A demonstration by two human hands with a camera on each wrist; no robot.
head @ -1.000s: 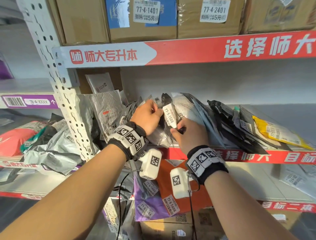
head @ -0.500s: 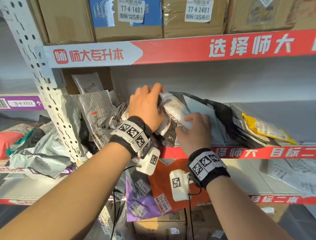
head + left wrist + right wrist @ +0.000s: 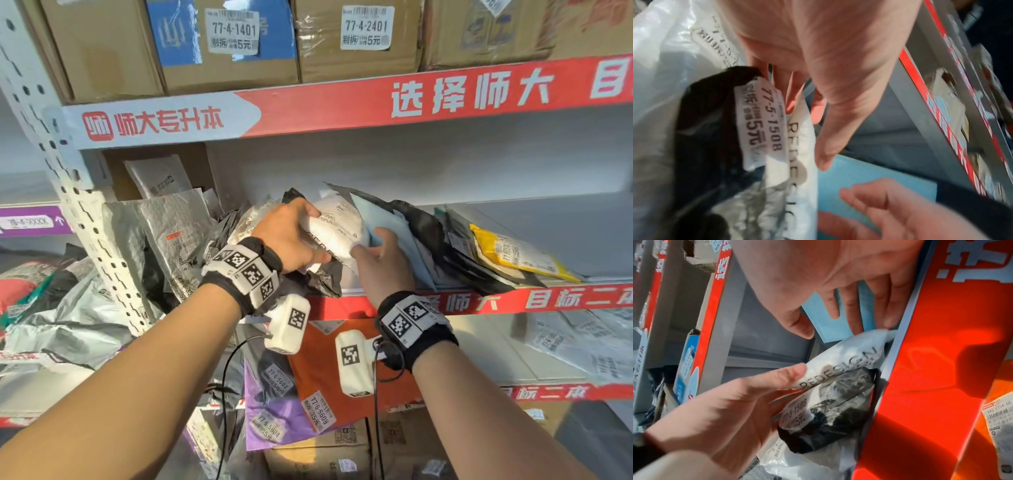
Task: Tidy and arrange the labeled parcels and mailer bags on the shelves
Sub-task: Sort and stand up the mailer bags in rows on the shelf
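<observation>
Two hands are in the pile on the middle shelf (image 3: 479, 301). Left hand (image 3: 291, 236) is curled around the white REDESIGN mailer (image 3: 337, 228), thumb under, fingers over, with a black bag (image 3: 325, 277) tagged 77-5-1508 tucked below it. Right hand (image 3: 383, 267) lies flat, fingers straight, against the blue mailer (image 3: 387, 222) at 3 o'clock. Looks like the sorting step: parting the stack. The white mailer's long axis runs from about 7 to 1 o'clock, top tilted toward the back wall. Next I'd guess stand it upright leftward, label facing out.
</observation>
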